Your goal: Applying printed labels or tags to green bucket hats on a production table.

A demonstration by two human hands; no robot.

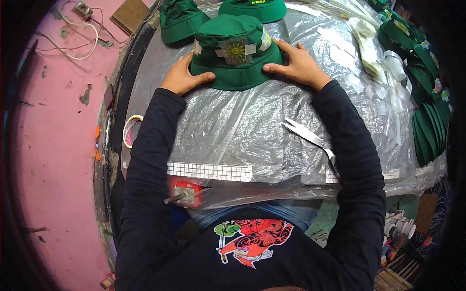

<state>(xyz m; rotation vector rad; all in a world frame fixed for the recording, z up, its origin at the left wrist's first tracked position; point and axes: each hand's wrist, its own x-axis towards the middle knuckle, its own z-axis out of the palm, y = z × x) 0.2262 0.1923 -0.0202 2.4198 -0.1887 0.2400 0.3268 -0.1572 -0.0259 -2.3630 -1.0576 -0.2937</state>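
A green bucket hat (pixel 228 72) stands upright at the far middle of the plastic-covered table (pixel 228 116). On its front is a clear square patch (pixel 236 51) with a yellow sun emblem, and white tape pieces sit at its sides. My left hand (pixel 183 76) grips the brim at the left, its thumb lying over the front. From the right, my right hand (pixel 302 66) holds the other side with its thumb on the brim; its other fingers reach behind. Two more green hats (pixel 183 23) (pixel 253 10) lie just beyond.
Open scissors (pixel 310 135) lie near my right forearm. A white gridded ruler (pixel 209 171) runs along the near edge, and a tape roll (pixel 127 131) sits by my left sleeve. Cut strips (pixel 337 46) and stacked green hat pieces (pixel 428 133) are at right.
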